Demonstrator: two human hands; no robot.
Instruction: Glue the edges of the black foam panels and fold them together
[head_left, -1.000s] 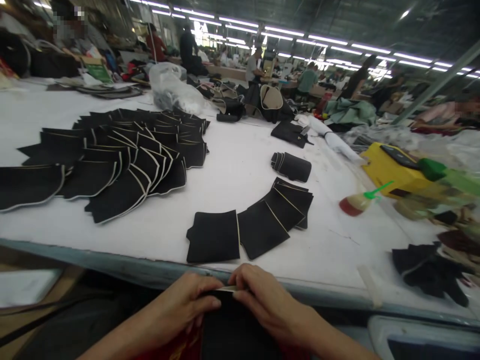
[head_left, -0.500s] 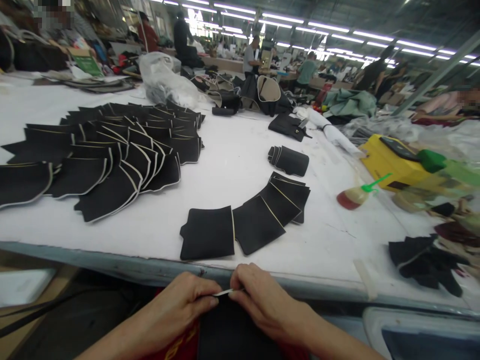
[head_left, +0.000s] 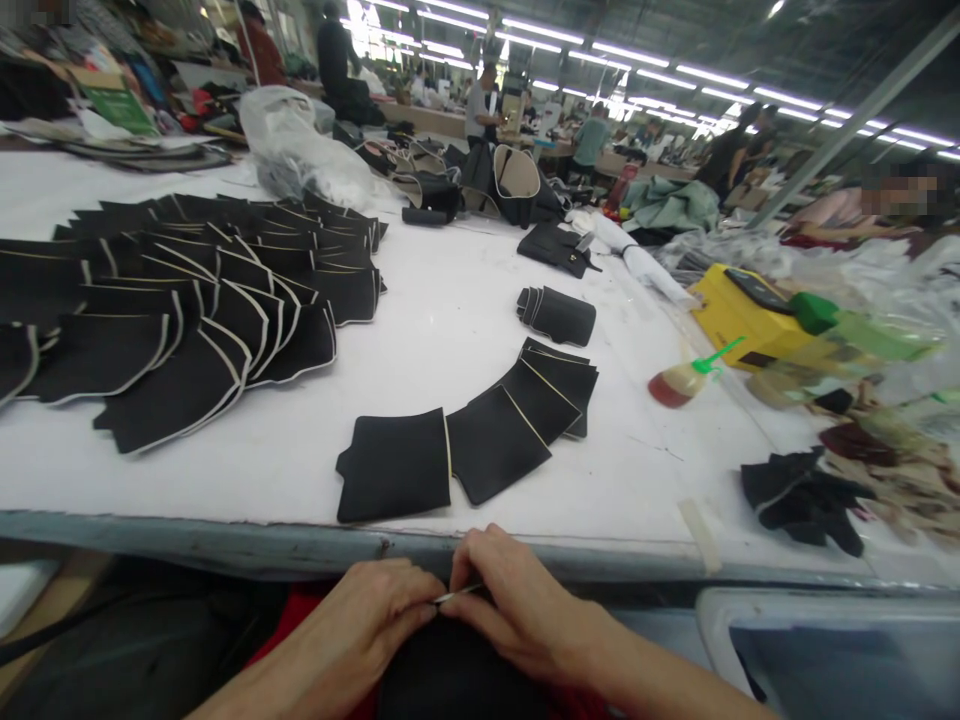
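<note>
Both my hands pinch the pale upper edge of a black leather piece [head_left: 450,665] just in front of the table edge. My left hand [head_left: 382,610] is closed on the edge from the left, thumb below and fingers above. Close beside it, my right hand [head_left: 517,600] pinches the same edge, the fingertips of both hands nearly touching. The piece hangs down toward my lap, its lower part dark and cut off by the frame. On the table just beyond lies a fanned row of black leather pieces [head_left: 396,465] with light edges, overlapping one another.
A large fanned stack of black pieces [head_left: 172,385] covers the table's left side. A small black stack [head_left: 566,318], a squeeze bottle [head_left: 679,385] with a green nozzle, a yellow machine [head_left: 739,320] and black scraps [head_left: 799,495] lie to the right. Several people work in the background.
The view has shifted slightly right, so table items appear further left. My hands have drawn closer together along the pinched edge of the leather piece.
</note>
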